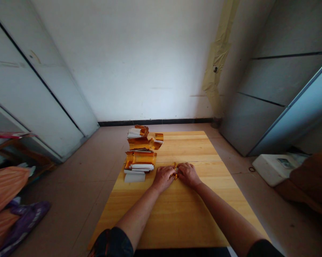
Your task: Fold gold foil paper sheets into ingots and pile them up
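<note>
Side by side over the middle of the wooden table, my left hand [164,177] and my right hand [188,175] close their fingers on a small crumpled piece of amber-gold wrapper [176,176]. Most of that piece is hidden between the fingers; only its ends stick out above and below. Left of my hands lies a stack of glossy amber-gold sheets [143,157] with white paper strips [142,166] on its near side. A flat white slip [134,177] rests in front of it. Farther back sits a second loose pile of curled amber-gold sheets [137,143].
The light wooden table [187,221] reaches toward a white wall with a dark skirting. Grey cabinet doors [273,85] stand at the right, above a white box [273,167] on the floor. Orange and purple bags [29,217] lie at the left.
</note>
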Demonstrator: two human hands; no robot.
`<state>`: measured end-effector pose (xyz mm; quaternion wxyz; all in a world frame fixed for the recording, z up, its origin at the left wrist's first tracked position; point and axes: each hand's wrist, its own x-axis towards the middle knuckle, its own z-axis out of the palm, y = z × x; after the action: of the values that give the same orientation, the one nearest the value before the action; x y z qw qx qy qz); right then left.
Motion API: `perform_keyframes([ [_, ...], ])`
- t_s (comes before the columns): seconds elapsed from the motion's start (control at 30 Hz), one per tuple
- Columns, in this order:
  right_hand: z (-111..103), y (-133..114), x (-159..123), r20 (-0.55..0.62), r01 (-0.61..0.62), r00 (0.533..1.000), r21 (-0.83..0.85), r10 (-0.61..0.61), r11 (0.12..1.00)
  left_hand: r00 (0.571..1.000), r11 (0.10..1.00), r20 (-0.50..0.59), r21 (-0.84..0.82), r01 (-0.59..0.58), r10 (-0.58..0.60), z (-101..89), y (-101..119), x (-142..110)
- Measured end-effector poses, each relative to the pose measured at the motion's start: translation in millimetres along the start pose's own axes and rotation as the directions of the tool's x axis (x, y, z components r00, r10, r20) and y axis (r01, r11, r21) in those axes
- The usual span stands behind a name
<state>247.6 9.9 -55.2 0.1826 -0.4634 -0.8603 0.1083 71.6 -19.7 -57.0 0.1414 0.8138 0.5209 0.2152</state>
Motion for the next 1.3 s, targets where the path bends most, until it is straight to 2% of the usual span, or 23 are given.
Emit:
perform_keyframes([
  [0.17, 2.4, 1.5, -0.3, -0.006, -0.014, 1.000, 0.028, 0.014, 1.000, 0.999, 1.000, 0.031, 0.009, -0.014, 0.014, -1.7, 0.2, -0.1],
  [0.53, 15.3, 21.1, 1.9, -0.084, 0.016, 0.997, 0.176, -0.001, 0.984, 1.000, 0.999, 0.023, 0.034, -0.016, 0.015, -1.1, -0.5, 0.2],
  [1.07, 14.1, 20.0, 2.3, -0.101, 0.027, 0.995, 0.192, -0.008, 0.981, 1.000, 1.000, 0.008, 0.018, 0.014, -0.015, 1.2, -1.0, 0.3],
  [1.3, 15.9, 13.9, 0.7, -0.090, -0.008, 0.996, 0.179, 0.025, 0.984, 0.998, 0.998, 0.015, -0.010, 0.065, -0.065, -0.5, 0.0, 2.8],
])
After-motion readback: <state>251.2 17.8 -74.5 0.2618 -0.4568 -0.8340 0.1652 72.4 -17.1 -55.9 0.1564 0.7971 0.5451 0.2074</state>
